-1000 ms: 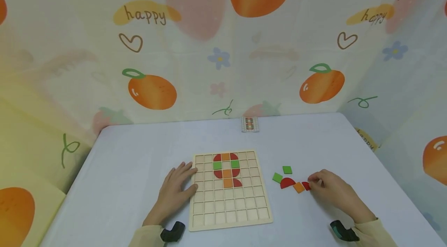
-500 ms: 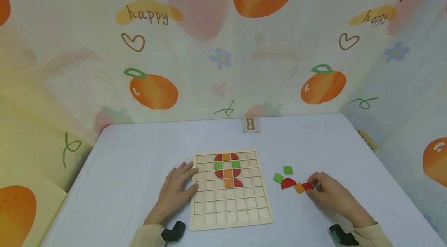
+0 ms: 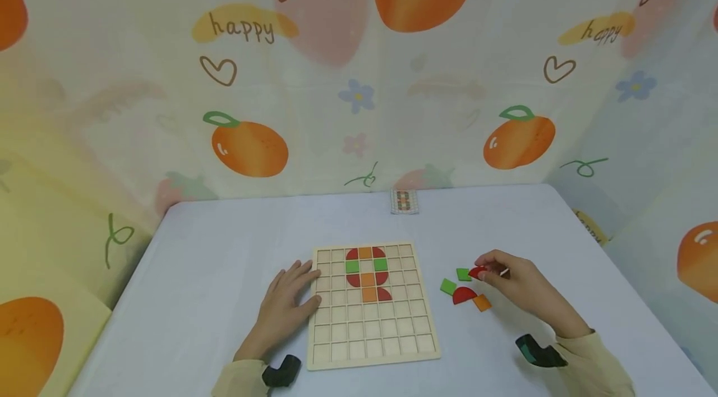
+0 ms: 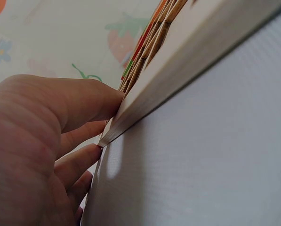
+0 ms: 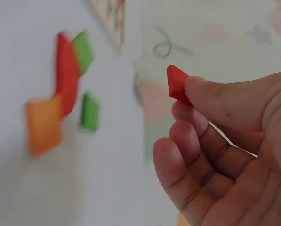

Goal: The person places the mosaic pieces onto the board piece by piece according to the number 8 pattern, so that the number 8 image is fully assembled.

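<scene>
My right hand (image 3: 513, 278) pinches a small red tile (image 5: 177, 84) between thumb and fingers, held up off the table; the fingers partly cover its shape. Just below and left of that hand lie two green tiles (image 3: 448, 286), a red half-round tile (image 3: 464, 296) and an orange square tile (image 3: 482, 303). A wooden grid board (image 3: 373, 328) lies flat, with red, orange and green tiles set in its upper middle cells. At the board's left edge rests my left hand (image 3: 283, 310), fingers spread; in the left wrist view its thumb (image 4: 91, 99) touches the rim.
A small pattern card (image 3: 404, 202) lies near the table's back edge. Behind the white table (image 3: 224, 247) hangs a fruit-printed cloth (image 3: 314, 135), which also covers both sides. Dark wrist straps (image 3: 282, 372) sit on both forearms.
My right hand has picked up the red tile from beside the orange square and carried it up and left, close to the far green tile. My left hand stays at the board.
</scene>
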Motion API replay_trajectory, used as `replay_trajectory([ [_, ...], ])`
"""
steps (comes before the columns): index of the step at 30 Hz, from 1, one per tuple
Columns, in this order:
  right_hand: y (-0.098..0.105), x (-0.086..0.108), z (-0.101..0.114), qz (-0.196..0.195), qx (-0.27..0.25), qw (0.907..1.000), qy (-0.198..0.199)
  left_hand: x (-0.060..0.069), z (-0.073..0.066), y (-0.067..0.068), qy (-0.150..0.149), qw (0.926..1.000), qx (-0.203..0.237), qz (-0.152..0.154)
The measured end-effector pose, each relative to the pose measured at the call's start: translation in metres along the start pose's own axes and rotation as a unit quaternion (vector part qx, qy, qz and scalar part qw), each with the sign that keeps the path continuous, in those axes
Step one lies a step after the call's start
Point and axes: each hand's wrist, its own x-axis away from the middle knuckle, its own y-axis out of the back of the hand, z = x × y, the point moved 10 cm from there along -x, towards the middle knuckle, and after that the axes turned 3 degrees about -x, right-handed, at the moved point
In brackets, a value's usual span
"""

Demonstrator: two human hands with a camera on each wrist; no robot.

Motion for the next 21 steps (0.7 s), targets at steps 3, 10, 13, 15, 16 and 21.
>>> replay_trajectory([
  [3,-0.003,-0.01,0.017,0.007,-0.017,0.9998,0.008,0.0,0.001,0.0,0.002,1.0,0.0,-0.002],
  [10,-0.013,-0.029,0.047,0.025,-0.053,0.9979,0.026,0.0,0.001,-0.002,-0.003,1.0,0.005,-0.004],
  [13,-0.018,-0.035,0.059,0.028,-0.058,0.9973,0.036,0.0,0.001,-0.002,-0.002,1.0,0.002,0.0],
  [15,-0.021,-0.039,0.067,0.028,-0.056,0.9971,0.044,0.0,0.001,-0.002,0.0,1.0,0.001,0.001],
  [16,-0.023,-0.041,0.071,0.027,-0.054,0.997,0.048,0.0,0.001,-0.001,0.001,1.0,0.002,0.002],
  [21,-0.035,-0.05,0.093,0.031,-0.044,0.9958,0.073,0.0,0.0,0.001,0.004,1.0,-0.003,0.0],
])
